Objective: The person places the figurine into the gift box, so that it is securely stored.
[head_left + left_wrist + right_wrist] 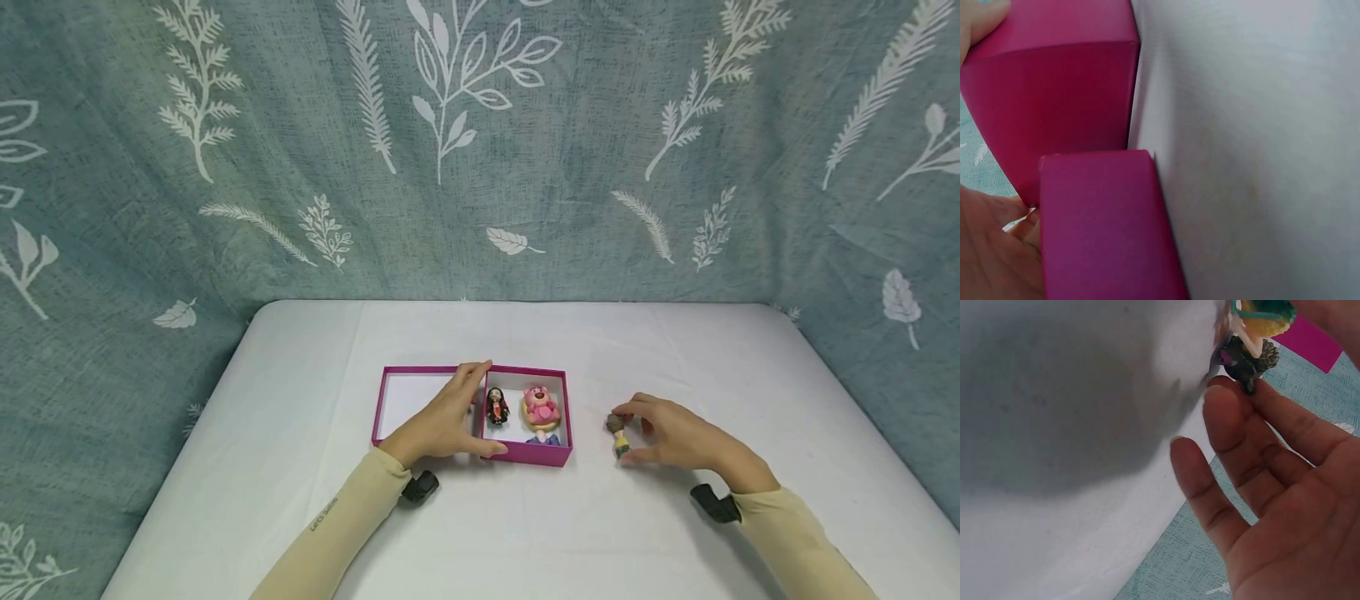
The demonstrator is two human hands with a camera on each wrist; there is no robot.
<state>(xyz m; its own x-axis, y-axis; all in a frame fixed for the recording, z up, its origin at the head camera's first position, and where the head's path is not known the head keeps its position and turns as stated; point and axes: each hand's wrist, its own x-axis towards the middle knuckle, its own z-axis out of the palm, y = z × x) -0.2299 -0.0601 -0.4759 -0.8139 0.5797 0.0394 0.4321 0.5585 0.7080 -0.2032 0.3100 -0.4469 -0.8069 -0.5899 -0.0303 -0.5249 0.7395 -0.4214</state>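
Note:
My left hand (442, 421) spans the magenta box (534, 455), with the thumb on its near wall and the fingers at its far rim. Inside the box lie a dark-haired figurine (497, 407), a pink bear figurine (541, 408) and a partly hidden blue-and-white piece (543, 438). To the right, my right hand (678, 435) holds a small brown-haired figurine (618, 433) in yellow and green by its ends, low over the table. In the right wrist view, fingertips touch the figurine's dark head (1250, 362).
Left of the box, partly under my left forearm, sits a second magenta-rimmed tray (380, 408) with a white inside. Its outer wall (1107, 225) stands close to the box in the left wrist view. A white-covered table (570, 533) meets a teal leaf-print curtain (570, 208) behind.

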